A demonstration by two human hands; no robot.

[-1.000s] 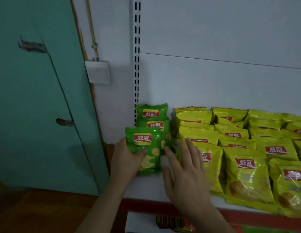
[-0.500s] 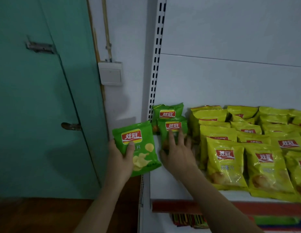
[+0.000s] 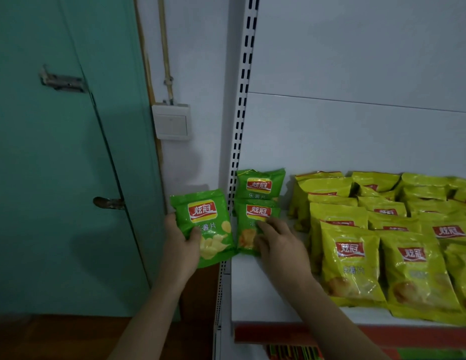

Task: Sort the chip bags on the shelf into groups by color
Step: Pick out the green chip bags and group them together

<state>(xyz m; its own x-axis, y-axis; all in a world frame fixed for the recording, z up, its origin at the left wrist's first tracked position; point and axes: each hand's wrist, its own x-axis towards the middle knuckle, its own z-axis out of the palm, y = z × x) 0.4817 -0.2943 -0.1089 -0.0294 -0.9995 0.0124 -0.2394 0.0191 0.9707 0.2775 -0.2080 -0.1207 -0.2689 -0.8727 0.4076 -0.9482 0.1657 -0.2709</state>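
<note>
Door (image 3: 57, 165): teal, filling the left side of the room, with a metal latch (image 3: 63, 80) high up and a dark handle (image 3: 108, 203) lower down.
Wall (image 3: 200, 74): pale, standing between the door and the shelving, carrying a thin pipe (image 3: 164, 48) that is running down into a white switch (image 3: 171, 121).
Shelf (image 3: 255, 289): white board with a red front strip (image 3: 278, 333), backed by a white panel and edged on the left by a slotted upright (image 3: 243, 100).
Yellow bags (image 3: 382, 229): lying in overlapping rows across the right part of the shelf, reaching from the back panel to the front edge, red logos facing up.
Green bags on the shelf: two, sitting at the far left against the upright, apart from the yellow ones. The rear green bag (image 3: 260, 185) is standing near the back; the front green bag (image 3: 252, 227) is leaning just ahead of it, overlapping its bottom edge.
Held green bag (image 3: 204, 227): hanging in the air just left of the shelf edge, tilted slightly, front face toward me, beside the front green bag.
Right hand (image 3: 281, 245): reaching in over the shelf, fingers fairly straight and spread, lying on the lower right of the front green bag; I cannot tell whether the thumb is hooking its edge.
Left hand (image 3: 181, 245): gripping the held green bag by its lower left side, thumb pressing on the front, fingers wrapping behind.
Lower level: a few coloured packets (image 3: 291, 353) are showing under the red strip, too dim to make out.
</note>
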